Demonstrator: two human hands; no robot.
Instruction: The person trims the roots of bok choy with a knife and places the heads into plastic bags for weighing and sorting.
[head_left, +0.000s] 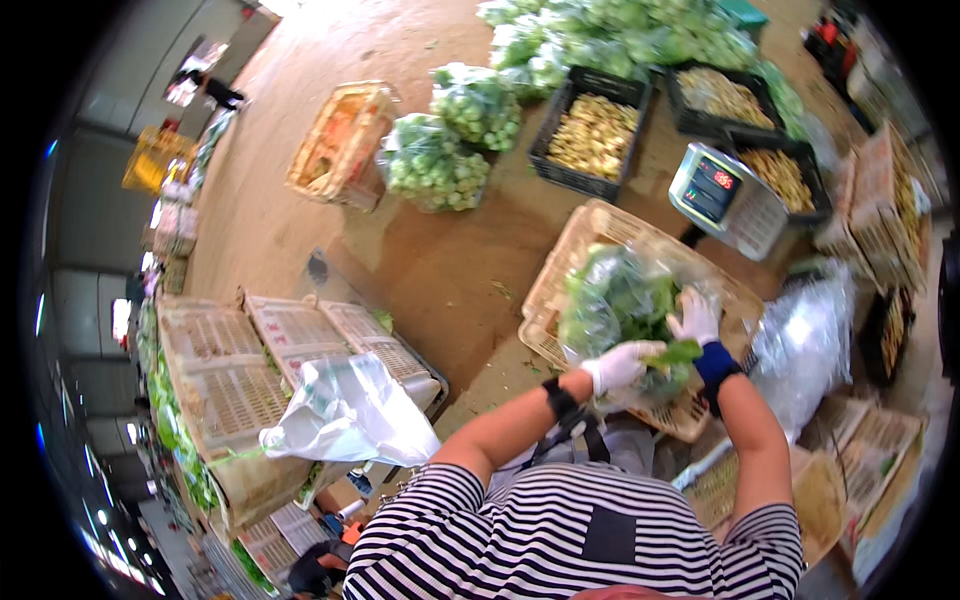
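Observation:
A clear plastic bag (592, 300) of leafy green vegetables (649, 307) rests in a tan plastic crate (555, 247) before me. My left hand (621, 365), in a white glove, is at the near side of the bag, its fingers closed around the stem end of a green leaf (679, 352) that sticks out to the right. My right hand (697, 319), also gloved, lies against the greens and plastic at the bag's right side. Its fingertips are blurred, and whether they grip anything is unclear.
A digital scale (727, 195) with a lit display stands beyond the crate. Black crates (585, 180) hold yellowish produce. Bagged green vegetables (435, 165) sit near an orange-tan crate (337, 142). Stacked crates (217, 367) with a white bag (360, 412) are left; clear plastic bags (802, 337) lie right.

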